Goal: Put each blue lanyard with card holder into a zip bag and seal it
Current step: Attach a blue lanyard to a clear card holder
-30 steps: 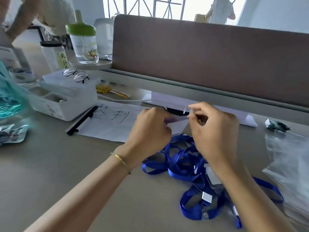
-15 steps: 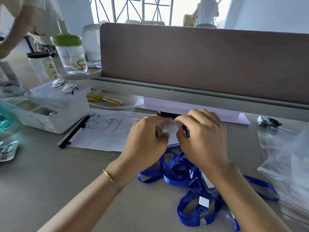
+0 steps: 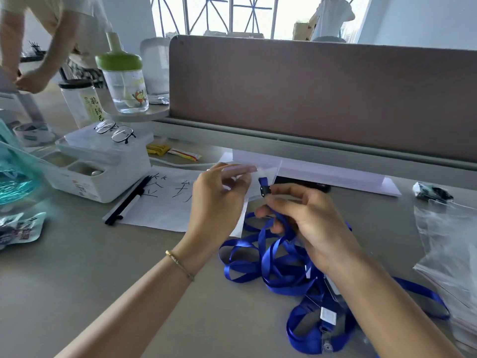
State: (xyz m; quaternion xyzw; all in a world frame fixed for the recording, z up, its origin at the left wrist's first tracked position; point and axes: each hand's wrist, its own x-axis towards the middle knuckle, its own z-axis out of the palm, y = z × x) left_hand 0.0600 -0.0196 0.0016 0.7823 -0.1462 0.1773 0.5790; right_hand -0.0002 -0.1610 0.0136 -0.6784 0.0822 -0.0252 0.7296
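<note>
My left hand (image 3: 219,202) holds up a small clear zip bag (image 3: 260,174) by its edge above the desk. My right hand (image 3: 307,220) pinches the clip end of a blue lanyard (image 3: 264,186) just below the bag's mouth; the strap trails down from my fingers. A tangled heap of blue lanyards (image 3: 271,264) with clear card holders (image 3: 327,316) lies on the desk under my right wrist. It is unclear whether the clip is inside the bag.
A stack of clear zip bags (image 3: 449,244) lies at the right edge. A sheet of paper with a black pen (image 3: 129,200) lies left of my hands. A white organiser box (image 3: 103,161), glasses, bottles and a grey partition (image 3: 322,99) stand behind. Another person bends at the far left.
My hands have drawn apart: the left keeps the bag raised, the right has dropped lower with the lanyard clip. The camera tilted and moved closer.
</note>
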